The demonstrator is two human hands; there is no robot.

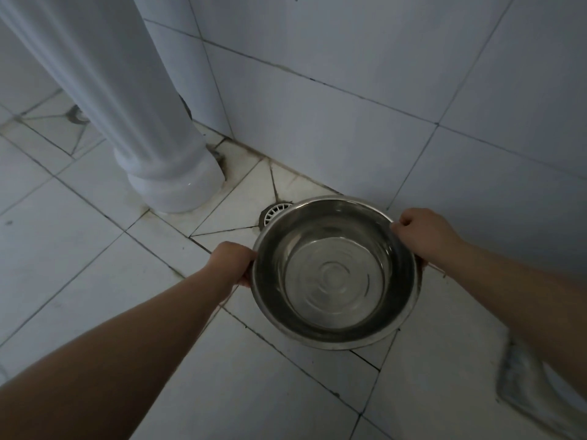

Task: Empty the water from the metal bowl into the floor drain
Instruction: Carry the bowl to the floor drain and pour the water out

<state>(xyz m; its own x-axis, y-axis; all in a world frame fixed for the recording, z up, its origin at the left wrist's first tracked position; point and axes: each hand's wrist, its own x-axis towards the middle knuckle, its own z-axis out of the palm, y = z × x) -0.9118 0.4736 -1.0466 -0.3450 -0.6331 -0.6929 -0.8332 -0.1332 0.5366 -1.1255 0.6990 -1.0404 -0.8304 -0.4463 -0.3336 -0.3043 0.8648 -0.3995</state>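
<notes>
A round metal bowl (336, 274) hangs level above the tiled floor, with clear water rippling in its bottom. My left hand (233, 260) grips its left rim and my right hand (422, 231) grips its right rim. The floor drain (275, 211), a white slotted cover in a dark ring, shows just beyond the bowl's far left edge, close to the wall; the bowl hides most of it.
A white ceramic pedestal (152, 131) stands to the left of the drain. A tiled wall (381, 90) rises right behind the drain. White floor tiles (79, 249) with dark grout spread left and toward me. A greyish cloth-like shape (533, 385) lies at lower right.
</notes>
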